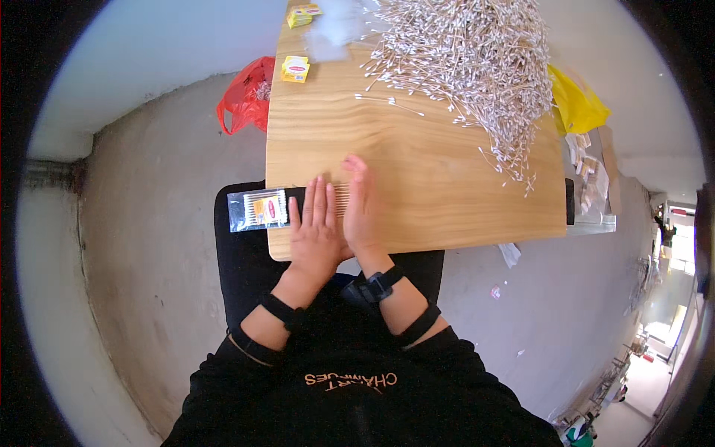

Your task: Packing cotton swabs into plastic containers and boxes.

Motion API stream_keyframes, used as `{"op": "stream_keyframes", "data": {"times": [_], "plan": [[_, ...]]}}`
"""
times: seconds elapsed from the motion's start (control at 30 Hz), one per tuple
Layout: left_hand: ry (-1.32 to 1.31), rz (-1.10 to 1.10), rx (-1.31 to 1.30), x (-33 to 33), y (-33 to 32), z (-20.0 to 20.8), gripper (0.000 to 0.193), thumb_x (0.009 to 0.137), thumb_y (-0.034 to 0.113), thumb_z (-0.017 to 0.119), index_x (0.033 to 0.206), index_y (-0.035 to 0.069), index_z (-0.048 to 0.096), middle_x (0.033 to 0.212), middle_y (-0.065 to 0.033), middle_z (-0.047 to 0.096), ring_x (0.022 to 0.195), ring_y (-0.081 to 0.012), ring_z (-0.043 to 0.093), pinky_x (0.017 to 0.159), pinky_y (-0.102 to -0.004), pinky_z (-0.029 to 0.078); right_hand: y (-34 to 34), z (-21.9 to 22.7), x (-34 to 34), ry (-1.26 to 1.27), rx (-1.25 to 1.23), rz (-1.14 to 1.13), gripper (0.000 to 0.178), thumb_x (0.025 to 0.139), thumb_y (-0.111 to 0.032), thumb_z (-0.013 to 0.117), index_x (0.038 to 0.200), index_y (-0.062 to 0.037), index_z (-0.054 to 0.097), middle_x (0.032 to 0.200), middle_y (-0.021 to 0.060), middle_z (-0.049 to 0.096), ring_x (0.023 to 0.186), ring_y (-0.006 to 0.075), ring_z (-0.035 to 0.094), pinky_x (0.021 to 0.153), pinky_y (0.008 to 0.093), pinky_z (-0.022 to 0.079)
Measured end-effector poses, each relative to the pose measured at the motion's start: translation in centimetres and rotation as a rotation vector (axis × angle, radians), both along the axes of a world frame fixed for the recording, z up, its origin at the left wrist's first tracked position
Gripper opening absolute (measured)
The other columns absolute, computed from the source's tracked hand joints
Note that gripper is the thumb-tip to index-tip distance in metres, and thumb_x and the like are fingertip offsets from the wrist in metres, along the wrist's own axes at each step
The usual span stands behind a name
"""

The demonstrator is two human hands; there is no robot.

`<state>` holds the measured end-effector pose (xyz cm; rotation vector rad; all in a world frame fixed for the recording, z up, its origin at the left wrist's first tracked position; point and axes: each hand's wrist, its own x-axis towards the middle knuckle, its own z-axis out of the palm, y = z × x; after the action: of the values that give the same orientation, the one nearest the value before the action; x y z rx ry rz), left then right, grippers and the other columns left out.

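My left hand [314,227] lies flat near the table's front left edge, its fingers stretched out and slightly apart. Beside it my right hand [359,208] stands on its edge, fingers extended and slightly bent at the tips. Between the two hands shows a row of cotton swabs [342,200], lying side by side; the hands hide part of it. A clear packet of cotton swabs [257,210] with a yellow label sits at the table's left edge, partly overhanging. Next to my left fingers is a black flat thing [298,195] whose kind I cannot make out.
A large heap of loose cotton swabs [469,56] covers the far right of the wooden table [447,194]. Yellow label cards [295,69] and clear plastic bags [328,33] lie at the far left. A red bag [249,97] and a yellow bag [577,104] hang at the sides.
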<state>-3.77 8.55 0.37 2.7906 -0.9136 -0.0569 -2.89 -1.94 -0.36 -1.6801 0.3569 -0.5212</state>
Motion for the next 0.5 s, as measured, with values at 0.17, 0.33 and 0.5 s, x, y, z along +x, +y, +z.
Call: {"op": "stream_keyframes", "data": {"times": [0.17,0.33,0.5], "plan": [[-0.025,0.027,0.052,0.2,1.9,1.1,0.104,0.07,0.065,0.06,0.143,-0.003,0.03,0.152,-0.0159,0.026,0.144,-0.0286,0.018,0.113,-0.0538,0.008,1.4,-0.6,0.9,-0.014,0.156,-0.108,0.037,0.102,-0.025,0.032,0.122,0.0009,0.049,0.109,0.0133,0.055,0.106,0.0232,0.051,0.097,0.0347,0.037],[0.043,0.026,0.089,0.4,2.5,1.3,0.11,0.068,0.07,0.059,0.144,-0.004,0.027,0.153,-0.0158,0.022,0.145,-0.0275,0.012,0.113,-0.054,0.006,-0.2,-0.1,1.6,0.08,-0.336,-0.158,0.031,0.091,-0.007,0.047,0.121,0.0028,0.048,0.115,0.0199,0.05,0.108,0.0306,0.049,0.095,0.0397,0.039],[0.028,0.028,0.059,1.0,3.0,1.1,0.109,0.067,0.07,0.06,0.145,0.0,0.027,0.154,-0.0131,0.021,0.145,-0.0256,0.011,0.114,-0.0533,0.006,-0.3,-0.6,1.5,0.186,-0.787,-0.002,0.041,0.081,0.001,0.051,0.122,0.0015,0.05,0.119,0.0214,0.047,0.112,0.0366,0.045,0.097,0.0458,0.038]]}}
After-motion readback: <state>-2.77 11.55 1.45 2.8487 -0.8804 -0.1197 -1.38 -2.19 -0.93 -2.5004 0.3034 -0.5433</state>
